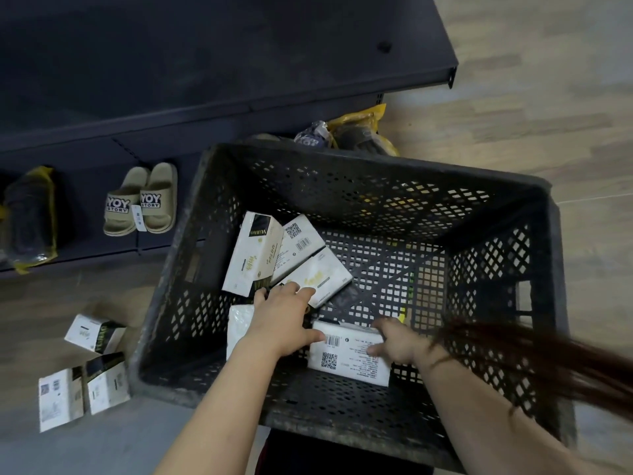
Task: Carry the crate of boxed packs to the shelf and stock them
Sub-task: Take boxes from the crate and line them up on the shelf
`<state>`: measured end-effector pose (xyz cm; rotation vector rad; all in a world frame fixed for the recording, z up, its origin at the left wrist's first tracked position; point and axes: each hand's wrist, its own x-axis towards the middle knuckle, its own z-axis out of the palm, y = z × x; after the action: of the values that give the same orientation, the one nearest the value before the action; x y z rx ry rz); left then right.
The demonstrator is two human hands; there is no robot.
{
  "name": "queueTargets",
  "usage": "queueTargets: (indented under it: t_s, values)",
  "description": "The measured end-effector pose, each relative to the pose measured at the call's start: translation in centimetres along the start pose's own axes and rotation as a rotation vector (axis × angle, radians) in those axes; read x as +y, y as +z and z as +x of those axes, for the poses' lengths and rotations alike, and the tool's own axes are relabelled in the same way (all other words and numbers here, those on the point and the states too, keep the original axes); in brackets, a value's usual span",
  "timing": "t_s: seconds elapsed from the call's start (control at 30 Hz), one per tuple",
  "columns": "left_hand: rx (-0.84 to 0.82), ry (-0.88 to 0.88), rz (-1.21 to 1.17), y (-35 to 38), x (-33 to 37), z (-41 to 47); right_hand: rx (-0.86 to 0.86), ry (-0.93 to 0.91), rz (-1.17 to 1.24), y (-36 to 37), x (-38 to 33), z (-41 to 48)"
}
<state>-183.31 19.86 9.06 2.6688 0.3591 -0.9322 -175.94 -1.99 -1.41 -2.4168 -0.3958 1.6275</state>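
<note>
Crate [342, 159] beside dark shelf [205, 63], wood floor [513, 97]

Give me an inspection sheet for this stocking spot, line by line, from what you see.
Surface: pale wood-look floor; black perforated plastic crate stands on it.
Job's things: at least five white boxed packs in crate; three more packs on floor left of it; dark metal shelf beyond.
Clutter: beige slippers, yellow-wrapped bundles on shelf.
Grips: left hand rests on packs; right hand grips barcode-labelled pack.
Cables: nothing seen.
Surroundings: long brown hair hangs at right.
</note>
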Motion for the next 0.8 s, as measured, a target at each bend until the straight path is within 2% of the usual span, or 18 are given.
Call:
queueTargets:
  t_s: [0.37,0.8]
  values:
    - [0.074,0.002,-0.012,-6.0,0.9,-2.5,0.139,-0.083,0.073,-5.7,-3.1,-5.2]
    - [0.161,0.051,0.004,-17.5,4.2,-9.3,0.329,-0.229,0.048,-15.4,-8.6,-17.3]
